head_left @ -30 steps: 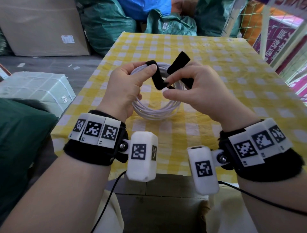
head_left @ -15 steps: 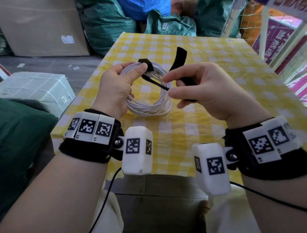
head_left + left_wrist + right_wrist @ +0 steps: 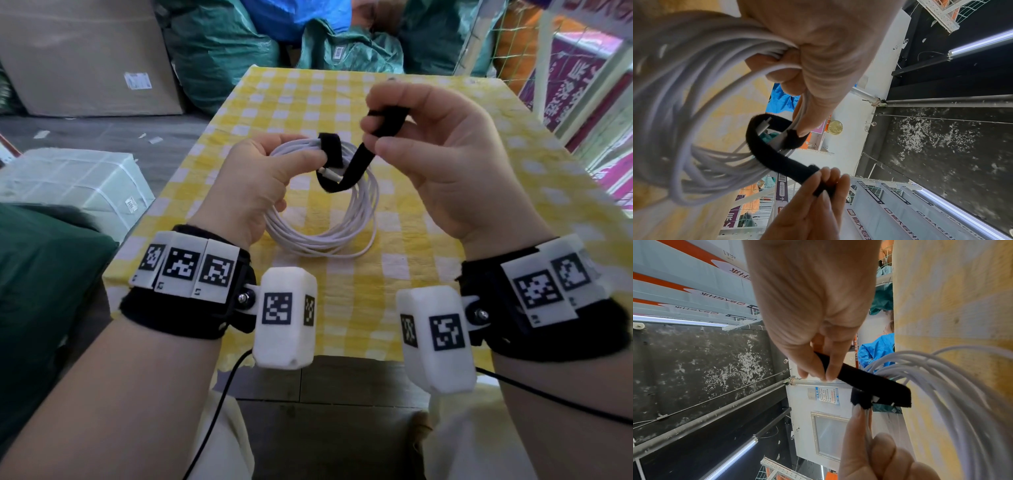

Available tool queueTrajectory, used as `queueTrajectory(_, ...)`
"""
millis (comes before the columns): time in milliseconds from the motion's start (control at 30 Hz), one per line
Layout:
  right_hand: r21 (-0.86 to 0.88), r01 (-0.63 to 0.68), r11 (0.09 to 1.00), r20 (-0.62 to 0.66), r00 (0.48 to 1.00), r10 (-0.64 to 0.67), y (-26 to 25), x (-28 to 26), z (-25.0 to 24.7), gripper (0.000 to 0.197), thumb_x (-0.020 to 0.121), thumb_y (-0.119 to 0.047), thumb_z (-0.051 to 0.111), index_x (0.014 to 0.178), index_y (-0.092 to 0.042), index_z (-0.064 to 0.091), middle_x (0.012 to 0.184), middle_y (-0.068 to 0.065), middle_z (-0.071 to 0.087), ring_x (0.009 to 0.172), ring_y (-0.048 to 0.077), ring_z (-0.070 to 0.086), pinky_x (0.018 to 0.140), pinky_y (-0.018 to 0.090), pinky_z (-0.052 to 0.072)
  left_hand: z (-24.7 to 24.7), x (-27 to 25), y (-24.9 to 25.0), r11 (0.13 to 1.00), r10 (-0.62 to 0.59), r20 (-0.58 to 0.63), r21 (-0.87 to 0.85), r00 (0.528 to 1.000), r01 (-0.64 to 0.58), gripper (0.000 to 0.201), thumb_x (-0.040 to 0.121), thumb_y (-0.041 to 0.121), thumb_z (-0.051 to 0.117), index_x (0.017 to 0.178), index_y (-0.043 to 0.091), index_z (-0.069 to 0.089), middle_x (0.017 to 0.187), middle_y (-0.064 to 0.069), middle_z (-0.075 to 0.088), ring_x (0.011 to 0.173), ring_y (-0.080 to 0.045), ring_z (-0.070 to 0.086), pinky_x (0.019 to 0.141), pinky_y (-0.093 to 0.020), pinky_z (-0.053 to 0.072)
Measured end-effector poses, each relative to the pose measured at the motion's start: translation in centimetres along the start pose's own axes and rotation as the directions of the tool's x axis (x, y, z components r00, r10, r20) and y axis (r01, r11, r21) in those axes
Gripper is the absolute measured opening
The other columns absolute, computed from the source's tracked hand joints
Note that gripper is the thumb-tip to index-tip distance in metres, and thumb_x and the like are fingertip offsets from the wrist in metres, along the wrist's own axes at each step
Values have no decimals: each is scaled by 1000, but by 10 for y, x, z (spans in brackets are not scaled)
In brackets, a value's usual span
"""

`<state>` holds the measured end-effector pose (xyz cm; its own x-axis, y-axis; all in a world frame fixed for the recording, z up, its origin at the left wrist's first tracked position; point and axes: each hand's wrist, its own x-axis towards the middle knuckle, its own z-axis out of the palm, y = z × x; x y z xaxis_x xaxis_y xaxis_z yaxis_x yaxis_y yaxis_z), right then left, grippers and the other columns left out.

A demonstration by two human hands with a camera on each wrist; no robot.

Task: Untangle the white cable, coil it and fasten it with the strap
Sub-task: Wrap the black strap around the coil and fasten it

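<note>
- Cable (image 3: pixel 342 219) was white and wound into a round coil, held up over the near part of the table (image 3: pixel 428 246).
- Left hand (image 3: pixel 250 185) gripped the top of the coil, with the thumb pressing one end of the strap (image 3: pixel 356 161) onto the wires.
- Strap was black and looped under the bunch of wires near a small white plug.
- Right hand (image 3: pixel 442 164) pinched the loose end of the strap between thumb and fingers (image 3: pixel 824 178) and held it up and to the right.
- Table had a yellow checked cloth with lots of bare room on the far side and the right.
- Its near edge was just below the wrists.
- Green bags (image 3: pixel 219 51) and a brown box (image 3: pixel 78 54) sat past the far edge.
</note>
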<state>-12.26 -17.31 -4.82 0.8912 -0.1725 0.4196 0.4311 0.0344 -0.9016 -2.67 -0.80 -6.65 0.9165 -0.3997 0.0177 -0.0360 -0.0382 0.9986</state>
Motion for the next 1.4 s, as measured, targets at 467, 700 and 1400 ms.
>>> queueTrajectory(467, -189, -174, 966, -199, 971, 136, 13, 4, -11, 66, 86, -6, 59, 146, -10, 33, 148, 6, 37, 118, 12, 57, 106, 33, 41, 4, -9, 6, 999, -16, 339, 55, 941, -2, 20, 70, 21, 75, 89, 17, 72, 56, -2, 32, 41, -10, 25, 42, -23, 21)
queueTrajectory(700, -130, -473, 872, -55, 881, 470, 21, 2, -1, 58, 93, -59, 37, 118, -15, 64, 115, 11, 68, 106, 20, 66, 100, 38, 48, 1, -7, 4, 961, -2, 303, -262, 953, 85, 18, 71, 21, 68, 88, 18, 70, 46, 9, 27, 37, -6, 21, 41, -21, 19)
queueTrajectory(1400, -261, -521, 813, 110, 820, 561, 7, -7, 9, 22, 88, -28, 60, 87, -6, 66, 77, 14, 71, 71, 28, 68, 76, 43, 55, -5, -6, 4, 991, 76, 346, -133, 935, -31, 31, 79, 23, 70, 110, 21, 63, 76, -15, 52, 40, -9, 35, 38, -21, 23)
